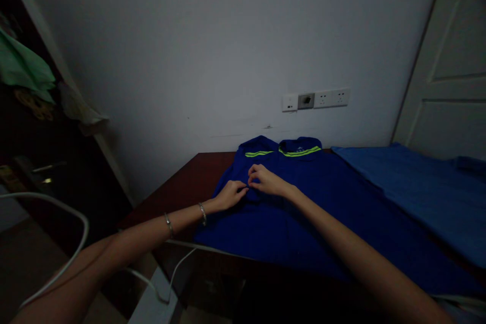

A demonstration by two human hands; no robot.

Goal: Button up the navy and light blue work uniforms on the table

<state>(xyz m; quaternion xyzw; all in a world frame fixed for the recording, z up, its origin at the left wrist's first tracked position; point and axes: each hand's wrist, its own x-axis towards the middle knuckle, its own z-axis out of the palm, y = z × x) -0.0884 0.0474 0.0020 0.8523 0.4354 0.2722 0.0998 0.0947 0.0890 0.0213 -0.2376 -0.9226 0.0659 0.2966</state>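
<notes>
At the far left, a white cable (85, 228) makes a loop beside the person's left forearm, and a dark door (81, 162) stands behind, well apart from the hands. Next comes the dark red table (195, 174); its bare surface is seen between its left edge and the cloth, so on this side the left hand has some room. The left hand (230, 195) is above the left part of the dark blue garment (317, 177), with its fingers bent and the thumb near to the forefinger. Just beside it, the right hand (266, 179) is curled in a similar way; its fingertips almost meet those of the left. Whether either hand grips the fabric, one cannot tell. The garment lies flat under both hands, its collar toward the wall (190, 35), its near border along the front table edge, and it spreads far to the right, below the right forearm. There a lighter blue cloth (410, 182) lies near it, before a pale door (455, 61).
</notes>
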